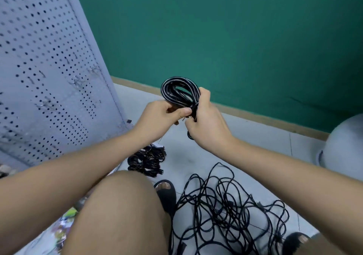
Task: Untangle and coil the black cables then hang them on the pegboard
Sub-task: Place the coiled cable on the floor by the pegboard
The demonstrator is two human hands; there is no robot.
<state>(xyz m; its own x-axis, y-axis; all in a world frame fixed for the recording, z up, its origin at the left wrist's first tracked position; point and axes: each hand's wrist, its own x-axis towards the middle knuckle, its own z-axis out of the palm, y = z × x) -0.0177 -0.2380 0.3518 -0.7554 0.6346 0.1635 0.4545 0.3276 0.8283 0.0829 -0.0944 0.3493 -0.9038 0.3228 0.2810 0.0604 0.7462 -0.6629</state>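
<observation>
Both hands grip one coiled black cable [179, 92] held up just right of the pegboard [45, 68] — the left hand [163, 115] pinching its base, the right hand [206, 125] curled round it — while a loose tangle [225, 205] lies farther right of the pegboard and bundled coils [147, 160] sit near its foot.

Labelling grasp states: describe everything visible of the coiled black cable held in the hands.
The coiled black cable is a tight oval bundle of several loops, jacket glossy like rubber or plastic, with sheen on the outer turns. It is held in the air, looped end up, above the pale tiled floor, near the grey perforated metal pegboard. The left hand pinches its gathered lower end; the right hand curls its fingers round its right side. Its plugs are hidden.
</observation>
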